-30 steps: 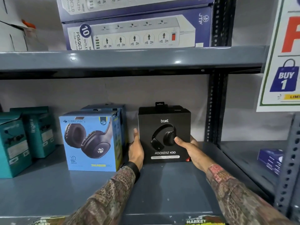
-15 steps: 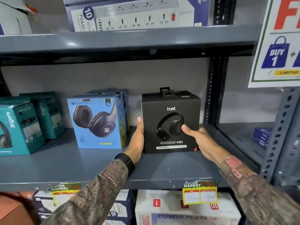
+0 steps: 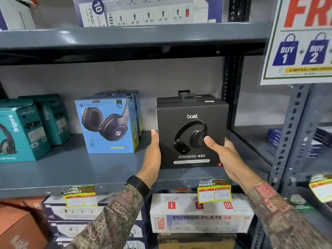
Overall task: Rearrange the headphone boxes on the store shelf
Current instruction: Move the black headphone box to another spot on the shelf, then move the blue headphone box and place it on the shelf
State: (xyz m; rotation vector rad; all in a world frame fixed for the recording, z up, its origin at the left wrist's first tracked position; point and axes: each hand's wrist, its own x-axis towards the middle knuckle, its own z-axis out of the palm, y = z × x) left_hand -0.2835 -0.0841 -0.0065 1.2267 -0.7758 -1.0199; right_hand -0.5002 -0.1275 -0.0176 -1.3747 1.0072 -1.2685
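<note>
1. both hands clasp the black box by its sides: left hand flat on the left edge, right hand wrapped around the right.
2. the box stands upright on the grey shelf, right of the blue box.

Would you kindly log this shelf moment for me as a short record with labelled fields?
held item: black boAt box, upright, front facing out
left hand: flat against the box's left side
right hand: thumb on the front, fingers round the right side
behind it: second black box, partly hidden
left neighbour: blue Zebronics box, apart from the held box
far left: teal boxes
surface: grey shelf
</note>
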